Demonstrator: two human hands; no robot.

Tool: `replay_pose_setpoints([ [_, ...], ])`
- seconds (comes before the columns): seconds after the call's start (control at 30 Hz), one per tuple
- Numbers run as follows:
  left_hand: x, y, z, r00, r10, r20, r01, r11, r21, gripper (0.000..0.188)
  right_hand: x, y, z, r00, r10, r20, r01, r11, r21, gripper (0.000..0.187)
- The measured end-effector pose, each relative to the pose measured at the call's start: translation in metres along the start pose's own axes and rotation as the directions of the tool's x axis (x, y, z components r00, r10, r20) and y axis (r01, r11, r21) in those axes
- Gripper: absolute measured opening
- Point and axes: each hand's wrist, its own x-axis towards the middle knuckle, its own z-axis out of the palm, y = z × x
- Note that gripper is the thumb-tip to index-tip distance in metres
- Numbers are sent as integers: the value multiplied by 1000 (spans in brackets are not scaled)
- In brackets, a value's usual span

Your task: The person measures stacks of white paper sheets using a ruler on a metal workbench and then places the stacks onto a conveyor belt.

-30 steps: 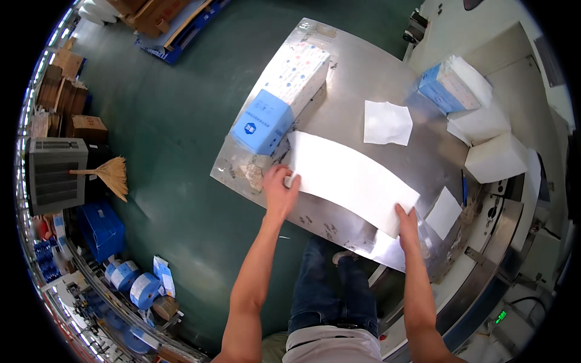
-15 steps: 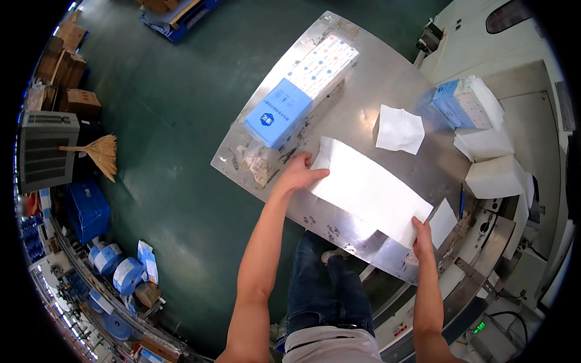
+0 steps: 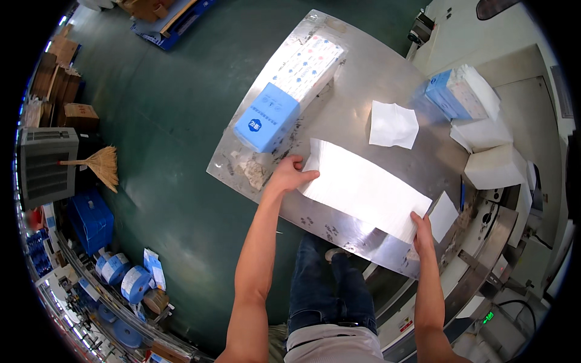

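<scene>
Right now I have my left hand (image 3: 289, 174) pinching the near-left end of the long white sheet (image 3: 363, 189), fingers closed on its edge, while my right hand (image 3: 422, 230) grips the opposite end. That sheet lies flat mid-surface (image 3: 357, 72); beyond it sit a blue-ended pack (image 3: 290, 91) and a small tissue (image 3: 393, 124)

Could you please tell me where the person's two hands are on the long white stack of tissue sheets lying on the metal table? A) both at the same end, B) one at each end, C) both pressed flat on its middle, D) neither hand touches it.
B: the left hand grips the far-left end of the long white stack of tissue sheets, while the right hand holds its near-right end, on the metal table.
</scene>
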Motion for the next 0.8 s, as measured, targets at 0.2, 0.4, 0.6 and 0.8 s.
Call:
replay_pose_setpoints([
  [0.2,2,5,-2,998,4,68,-5,1000,15,75,-1,-1,1,1000,-17,4,17,1000,1,64],
  [0.4,-1,4,1,1000,-3,25,2,1000,15,80,-2,-2,2,1000,-16,0,16,1000,-2,64],
  [0.6,-3,5,0,998,-9,55,12,999,-45,81,-2,-1,1,1000,-17,-5,17,1000,-6,63],
  [0.8,0,-8,-2,1000,-6,21,7,1000,-29,56,-1,-1,2,1000,-13,2,13,1000,-15,62],
])
